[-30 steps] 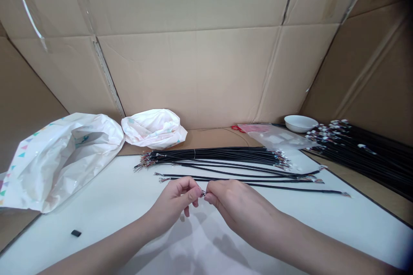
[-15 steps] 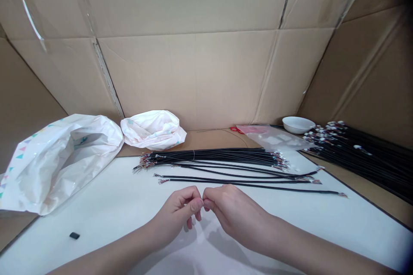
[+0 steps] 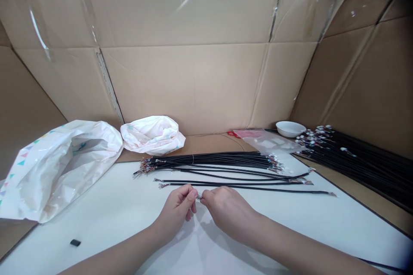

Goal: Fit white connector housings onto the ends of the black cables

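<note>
My left hand is closed in a pinch, thumb against the forefinger, on the tips of some thin wires. These bare wires bridge the small gap between my hands above the white table. My right hand is closed round the cable end they come from; its fingers hide most of it. Just beyond my hands lie several loose black cables with frayed wire ends. Behind these rests a tied bundle of black cables, coloured wires fanning out at both ends.
A large white plastic bag stands open at left, a smaller one behind. A short black piece lies front left. At right are a white bowl, a clear bag and many cables with white connectors. Cardboard walls enclose the table.
My hands have parted slightly, and thin wires now show between them. The view has tilted up, and a black cable shows at the lower right edge.
</note>
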The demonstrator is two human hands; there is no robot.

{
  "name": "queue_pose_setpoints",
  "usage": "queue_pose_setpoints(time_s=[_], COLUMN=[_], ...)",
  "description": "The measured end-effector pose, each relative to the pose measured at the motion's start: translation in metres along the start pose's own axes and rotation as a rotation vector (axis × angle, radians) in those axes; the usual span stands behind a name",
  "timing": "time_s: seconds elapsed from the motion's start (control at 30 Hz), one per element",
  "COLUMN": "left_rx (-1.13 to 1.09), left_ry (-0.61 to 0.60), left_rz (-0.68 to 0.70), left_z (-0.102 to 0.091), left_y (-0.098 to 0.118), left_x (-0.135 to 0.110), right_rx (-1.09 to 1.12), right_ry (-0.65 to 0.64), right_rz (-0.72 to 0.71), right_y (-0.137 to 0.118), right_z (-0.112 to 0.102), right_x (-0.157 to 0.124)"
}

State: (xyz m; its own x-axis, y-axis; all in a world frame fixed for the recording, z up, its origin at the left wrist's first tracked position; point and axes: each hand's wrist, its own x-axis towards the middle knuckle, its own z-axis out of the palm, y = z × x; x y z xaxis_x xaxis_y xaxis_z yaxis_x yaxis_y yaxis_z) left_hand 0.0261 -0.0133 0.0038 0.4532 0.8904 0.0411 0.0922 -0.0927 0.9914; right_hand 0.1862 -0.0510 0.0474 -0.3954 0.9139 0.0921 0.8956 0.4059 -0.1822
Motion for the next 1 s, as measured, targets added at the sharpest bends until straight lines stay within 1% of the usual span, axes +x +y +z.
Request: queue_pose_setpoints(time_s=[0.1,0.2,0.3,0.43,0.47,0.53,0.6,0.67,0.77,0.8,0.83,0.87,0.93,1.0], left_rx=[-0.029,-0.069,-0.125,-0.213,-0.231,-0.261,-0.279,-0.276,-0.233,-0.211,-0.187,-0.162,-0.113,-0.070], left_ry=[0.041,0.139,0.314,0.577,0.622,0.671,0.674,0.646,0.572,0.546,0.520,0.498,0.461,0.440], left_rz=[-0.004,0.005,0.029,0.077,0.083,0.096,0.095,0.084,0.076,0.080,0.087,0.096,0.115,0.132], left_z=[0.000,-0.008,-0.023,-0.046,-0.050,-0.055,-0.056,-0.055,-0.050,-0.049,-0.048,-0.046,-0.044,-0.043], left_y=[0.000,0.000,0.000,0.000,0.000,-0.001,-0.002,-0.003,-0.006,-0.007,-0.008,-0.008,-0.008,-0.008], left_x=[0.002,0.008,0.018,0.034,0.038,0.043,0.046,0.045,0.041,0.040,0.039,0.038,0.036,0.035], right_rx=[-0.020,-0.032,-0.049,-0.059,-0.058,-0.056,-0.063,-0.086,-0.162,-0.282,-0.409,-0.527,-0.587,-0.605], right_ry=[-0.005,-0.018,-0.032,-0.030,-0.017,0.025,0.098,0.198,0.377,0.483,0.579,0.628,0.679,0.669], right_rz=[0.036,0.105,0.182,0.272,0.282,0.282,0.266,0.262,0.285,0.317,0.423,0.577,0.750,0.879], right_y=[-0.002,-0.004,0.003,0.027,0.033,0.044,0.053,0.062,0.083,0.093,0.104,0.117,0.146,0.178], right_z=[0.000,-0.003,-0.005,-0.008,-0.008,-0.011,-0.017,-0.030,-0.062,-0.075,-0.088,-0.099,-0.115,-0.119], right_x=[0.003,0.001,-0.008,-0.030,-0.036,-0.050,-0.065,-0.081,-0.107,-0.115,-0.122,-0.129,-0.141,-0.155])
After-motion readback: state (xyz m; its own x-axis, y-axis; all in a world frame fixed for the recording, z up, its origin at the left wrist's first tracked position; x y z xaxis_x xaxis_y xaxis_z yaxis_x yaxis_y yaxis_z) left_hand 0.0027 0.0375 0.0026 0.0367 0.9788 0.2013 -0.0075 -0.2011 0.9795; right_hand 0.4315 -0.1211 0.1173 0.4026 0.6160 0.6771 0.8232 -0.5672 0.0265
